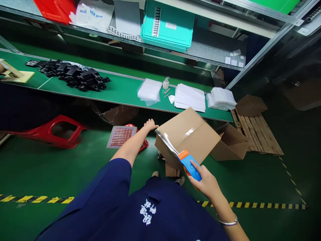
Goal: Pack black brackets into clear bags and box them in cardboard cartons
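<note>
Closest to the lens, a navy shirt [167, 201] with white lettering on the chest. Beyond it, just in front of the green bench [121, 85], a closed brown carton [175, 131], turned at an angle to the bench edge; support mostly hidden. Along the carton's near left edge, a shiny strip of tape [167, 142], running up to the orange head of a blue tape dispenser [192, 167]. Right grip [207, 182] wrapped firmly around the dispenser, index finger along its side. Left grip [150, 124] at the carton's left corner, fingers slightly bent; cannot tell whether pinching anything there.

On the bench, from left to right: black parts [75, 76] in a heap, clear plastic bags [149, 89], a small bottle [166, 83], white sheets [190, 97] and stacked white packets [220, 98]. Right of the closed carton, an open carton [232, 147] on the floor, near a wooden pallet [259, 135].
</note>
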`<state>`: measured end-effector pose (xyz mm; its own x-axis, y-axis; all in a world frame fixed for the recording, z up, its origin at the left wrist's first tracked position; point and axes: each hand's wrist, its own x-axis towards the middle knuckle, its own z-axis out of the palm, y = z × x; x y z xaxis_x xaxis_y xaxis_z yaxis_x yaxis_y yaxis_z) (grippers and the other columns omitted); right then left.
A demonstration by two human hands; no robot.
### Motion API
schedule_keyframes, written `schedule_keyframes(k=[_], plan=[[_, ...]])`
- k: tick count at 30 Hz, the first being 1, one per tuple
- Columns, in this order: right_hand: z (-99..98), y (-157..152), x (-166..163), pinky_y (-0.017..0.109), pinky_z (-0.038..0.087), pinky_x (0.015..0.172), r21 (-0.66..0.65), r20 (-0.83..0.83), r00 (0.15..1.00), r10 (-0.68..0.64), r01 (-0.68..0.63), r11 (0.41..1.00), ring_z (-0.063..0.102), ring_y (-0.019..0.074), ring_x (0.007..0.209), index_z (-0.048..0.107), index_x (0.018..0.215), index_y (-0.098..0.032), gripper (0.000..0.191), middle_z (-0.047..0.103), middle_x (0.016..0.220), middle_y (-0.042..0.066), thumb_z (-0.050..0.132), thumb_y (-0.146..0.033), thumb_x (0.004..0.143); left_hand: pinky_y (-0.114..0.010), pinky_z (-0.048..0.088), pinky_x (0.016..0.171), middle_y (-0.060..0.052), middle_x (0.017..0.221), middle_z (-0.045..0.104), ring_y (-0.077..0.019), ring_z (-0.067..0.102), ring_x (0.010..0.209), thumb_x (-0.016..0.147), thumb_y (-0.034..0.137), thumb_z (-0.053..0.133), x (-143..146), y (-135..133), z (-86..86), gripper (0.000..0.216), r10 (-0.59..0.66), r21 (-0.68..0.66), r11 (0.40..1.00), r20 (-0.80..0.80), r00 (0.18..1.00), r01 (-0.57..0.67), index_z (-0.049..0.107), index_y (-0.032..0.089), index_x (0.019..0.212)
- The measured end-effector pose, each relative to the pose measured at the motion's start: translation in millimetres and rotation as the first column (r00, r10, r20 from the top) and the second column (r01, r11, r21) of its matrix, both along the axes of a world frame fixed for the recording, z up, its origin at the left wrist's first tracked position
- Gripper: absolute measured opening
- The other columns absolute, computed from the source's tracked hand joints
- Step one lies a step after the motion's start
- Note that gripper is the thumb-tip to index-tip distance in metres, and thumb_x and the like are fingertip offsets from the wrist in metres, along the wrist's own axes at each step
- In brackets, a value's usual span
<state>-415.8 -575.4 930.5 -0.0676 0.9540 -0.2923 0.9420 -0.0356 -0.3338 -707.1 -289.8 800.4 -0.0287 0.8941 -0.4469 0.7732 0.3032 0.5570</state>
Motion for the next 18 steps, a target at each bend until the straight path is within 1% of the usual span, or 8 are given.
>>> schedule_keyframes(k=[2, 6, 8, 10, 12, 14, 16, 18], plan=[[-3.2, 2.5, -1.3, 0.026, 0.048, 0.056, -0.011, -0.025, 1.0, -0.012, 0.011, 1.0, 0.062, 0.0192, 0.07, 0.052, 0.14, -0.031, 0.059, 0.057, 0.085, 0.003, 0.056, -0.043, 0.082, -0.037, 0.043, 0.095, -0.023, 0.123, 0.063, -0.0353, 0.054, 0.123, 0.083, 0.051, 0.062, 12.2, -3.6, 1.9, 0.05, -0.053, 0.032, 0.998, -0.057, 0.997, 0.055, 0.058, 0.012, 0.114], [-6.0, -2.9, 3.4, 0.025, 0.047, 0.057, -0.038, -0.037, 0.999, -0.008, 0.006, 0.999, 0.059, 0.0176, 0.069, 0.049, 0.142, -0.03, 0.063, 0.054, 0.087, 0.003, 0.058, -0.042, 0.081, -0.036, 0.044, 0.092, -0.022, 0.115, 0.067, -0.0335, 0.061, 0.113, 0.091, 0.054, 0.048, 36.9, -14.1, 0.9, 0.047, -0.187, -0.003, 0.982, -0.145, 0.972, 0.189, 0.058, 0.012, 0.109], [-1.3, -19.4, 20.9, 0.026, 0.048, 0.06, -0.067, -0.02, 1.0, 0.021, -0.022, 0.997, 0.059, 0.0172, 0.069, 0.048, 0.143, -0.032, 0.065, 0.054, 0.088, 0.003, 0.059, -0.041, 0.081, -0.036, 0.044, 0.092, -0.023, 0.117, 0.066, -0.0343, 0.061, 0.114, 0.094, 0.053, 0.042, 42.8, -18.2, -0.7, 0.049, -0.236, -0.018, 0.971, -0.198, 0.952, 0.237, 0.056, 0.01, 0.112], [9.0, -46.6, 49.7, 0.026, 0.047, 0.06, -0.128, 0.027, 0.999, 0.045, -0.041, 0.991, 0.059, 0.017, 0.068, 0.048, 0.143, -0.035, 0.064, 0.055, 0.09, 0.003, 0.059, -0.04, 0.081, -0.037, 0.045, 0.091, -0.023, 0.117, 0.065, -0.0344, 0.061, 0.114, 0.096, 0.054, 0.039, 44.4, -19.0, -1.8, 0.051, -0.28, -0.032, 0.959, -0.241, 0.929, 0.28, 0.055, 0.009, 0.112], [21.6, -77.6, 81.2, 0.026, 0.045, 0.058, -0.215, 0.088, 0.995, 0.039, -0.019, 0.977, 0.059, 0.0163, 0.065, 0.048, 0.142, -0.038, 0.063, 0.057, 0.092, 0.004, 0.06, -0.039, 0.081, -0.04, 0.046, 0.091, -0.022, 0.116, 0.065, -0.0328, 0.061, 0.112, 0.097, 0.054, 0.036, 44.7, -17.3, -2.1, 0.053, -0.316, -0.039, 0.947, -0.272, 0.909, 0.317, 0.056, 0.008, 0.112], [29.7, -101.8, 105.3, 0.025, 0.042, 0.056, -0.293, 0.128, 0.992, 0.012, 0.027, 0.956, 0.059, 0.0154, 0.064, 0.047, 0.143, -0.039, 0.063, 0.058, 0.094, 0.004, 0.06, -0.039, 0.081, -0.043, 0.047, 0.091, -0.019, 0.115, 0.065, -0.0287, 0.062, 0.109, 0.098, 0.054, 0.035, 45.7, -15.2, -1.6, 0.053, -0.335, -0.036, 0.94, -0.299, 0.894, 0.34, 0.056, 0.008, 0.115], [28.0, -110.6, 116.7, 0.024, 0.041, 0.057, -0.352, 0.14, 0.99, 0.007, 0.043, 0.935, 0.059, 0.0157, 0.065, 0.045, 0.144, -0.04, 0.064, 0.059, 0.095, 0.004, 0.06, -0.039, 0.082, -0.045, 0.049, 0.091, -0.014, 0.115, 0.065, -0.0241, 0.063, 0.105, 0.098, 0.052, 0.04, 47.8, -14.3, -0.9, 0.049, -0.338, -0.031, 0.937, -0.327, 0.883, 0.347, 0.057, 0.011, 0.118], [16.3, -102.5, 116.8, 0.024, 0.038, 0.057, -0.399, 0.149, 0.988, 0.028, 0.034, 0.916, 0.058, 0.0166, 0.067, 0.044, 0.145, -0.04, 0.065, 0.059, 0.093, 0.004, 0.06, -0.039, 0.082, -0.045, 0.051, 0.091, -0.01, 0.114, 0.064, -0.0216, 0.063, 0.102, 0.096, 0.049, 0.048, 50.2, -14.5, -0.5, 0.043, -0.337, -0.03, 0.936, -0.353, 0.873, 0.35, 0.058, 0.014, 0.118]])
